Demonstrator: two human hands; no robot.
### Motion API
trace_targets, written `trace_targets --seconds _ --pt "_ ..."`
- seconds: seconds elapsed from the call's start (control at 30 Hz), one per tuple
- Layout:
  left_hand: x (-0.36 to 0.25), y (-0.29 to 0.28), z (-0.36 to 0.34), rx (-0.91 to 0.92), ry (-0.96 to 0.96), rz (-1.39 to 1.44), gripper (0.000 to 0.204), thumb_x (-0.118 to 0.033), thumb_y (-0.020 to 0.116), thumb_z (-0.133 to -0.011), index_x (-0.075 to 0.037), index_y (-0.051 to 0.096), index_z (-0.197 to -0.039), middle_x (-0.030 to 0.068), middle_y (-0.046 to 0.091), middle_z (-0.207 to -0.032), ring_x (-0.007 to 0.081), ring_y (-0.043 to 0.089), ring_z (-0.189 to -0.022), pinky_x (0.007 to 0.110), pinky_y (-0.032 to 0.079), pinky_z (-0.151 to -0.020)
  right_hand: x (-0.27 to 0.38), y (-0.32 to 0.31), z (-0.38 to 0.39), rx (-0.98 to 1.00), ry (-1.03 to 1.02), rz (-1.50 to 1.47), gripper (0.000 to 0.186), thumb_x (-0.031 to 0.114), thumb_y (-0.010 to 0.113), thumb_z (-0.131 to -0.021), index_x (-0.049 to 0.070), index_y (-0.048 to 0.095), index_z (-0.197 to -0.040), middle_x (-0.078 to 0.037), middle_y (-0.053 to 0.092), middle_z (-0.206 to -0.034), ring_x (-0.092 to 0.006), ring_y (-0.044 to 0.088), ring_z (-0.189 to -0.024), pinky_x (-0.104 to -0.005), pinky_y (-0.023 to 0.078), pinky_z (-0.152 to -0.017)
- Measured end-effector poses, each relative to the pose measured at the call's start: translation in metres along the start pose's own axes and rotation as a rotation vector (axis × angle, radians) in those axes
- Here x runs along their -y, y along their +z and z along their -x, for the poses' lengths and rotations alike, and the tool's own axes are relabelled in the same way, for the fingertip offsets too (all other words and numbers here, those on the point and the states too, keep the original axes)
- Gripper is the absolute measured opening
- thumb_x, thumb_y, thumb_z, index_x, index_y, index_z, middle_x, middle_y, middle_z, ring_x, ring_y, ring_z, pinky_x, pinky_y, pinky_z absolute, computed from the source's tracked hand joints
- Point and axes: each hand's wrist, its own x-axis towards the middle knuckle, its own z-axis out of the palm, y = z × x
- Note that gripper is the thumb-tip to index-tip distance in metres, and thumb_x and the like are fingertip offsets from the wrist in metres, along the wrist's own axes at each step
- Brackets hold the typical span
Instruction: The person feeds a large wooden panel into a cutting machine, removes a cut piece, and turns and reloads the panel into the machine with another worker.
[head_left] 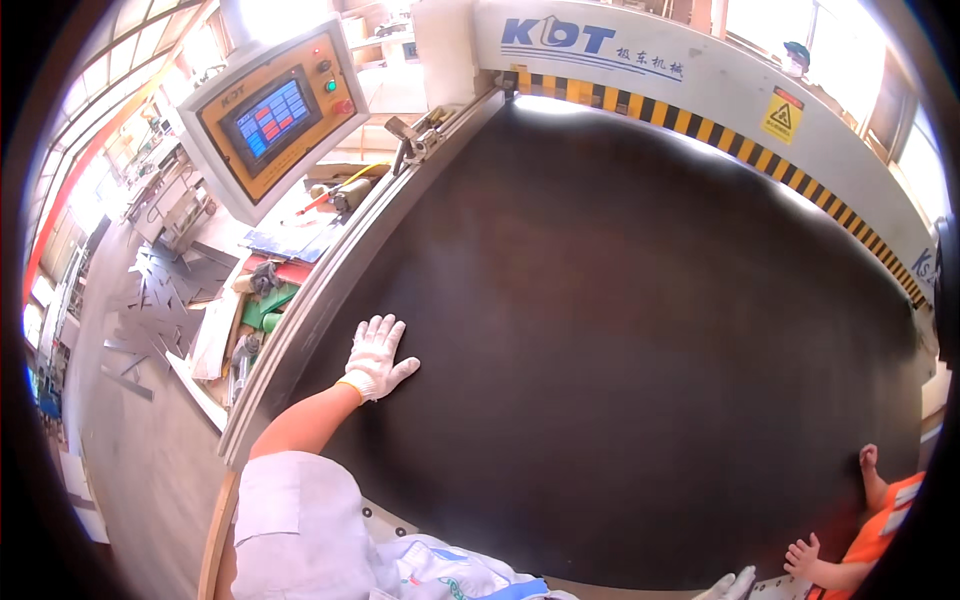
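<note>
My left hand [378, 360], in a white knit glove, lies flat with its fingers spread on a large dark panel [620, 330], close to the panel's left edge. The panel stretches from the lower edge of the view up to the striped beam. At the bottom right, only the gloved fingers of my right hand [732, 584] show, stretched out at the panel's near edge; the rest of that hand is cut off. Neither hand grips anything. A metal guide rail [330, 270] runs along the panel's left side, beside my left hand.
A grey machine beam [650, 65] with yellow-black stripes spans the far side. A control panel with a screen [270, 120] hangs at upper left. Tools and offcuts [265, 290] lie beyond the rail. A co-worker in orange [880, 530] has bare hands at the panel's right edge.
</note>
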Motion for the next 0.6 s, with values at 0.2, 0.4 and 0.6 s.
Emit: trace_targets --seconds 0.2,0.4,0.6 --pt "-0.004 -0.003 0.005 0.012 -0.007 -0.019 0.104 -0.076 0.055 -0.113 -0.001 0.041 -0.184 0.0271 0.032 -0.194 0.0474 0.022 -0.182 0.061 0.01 -0.149 -0.025 0.027 -0.011 -0.066 0.073 -0.176 0.07 0.045 0.07 -0.122 -0.008 0.063 -0.167 -0.028 0.065 -0.172 -0.0427 0.059 -0.161 -0.053 0.041 -0.14" --pt "-0.003 0.0 0.001 0.0 -0.014 -0.018 0.103 -0.075 0.057 -0.113 -0.002 0.042 -0.184 0.0263 0.033 -0.194 0.048 0.023 -0.182 0.062 0.011 -0.149 -0.008 0.015 -0.023 -0.043 0.006 -0.069 0.074 0.052 0.065 -0.123 -0.007 0.063 -0.167 -0.03 0.063 -0.172 -0.0476 0.059 -0.16 -0.0561 0.041 -0.14" --pt "-0.005 -0.005 -0.001 -0.002 -0.024 -0.009 0.103 -0.076 0.057 -0.113 -0.002 0.042 -0.183 0.0265 0.033 -0.194 0.048 0.023 -0.182 0.062 0.011 -0.149 0.005 0.008 -0.031 0.006 -0.05 -0.019 0.077 0.058 0.064 -0.121 -0.009 0.07 -0.159 -0.034 0.068 -0.166 -0.0526 0.061 -0.157 -0.0593 0.042 -0.138"
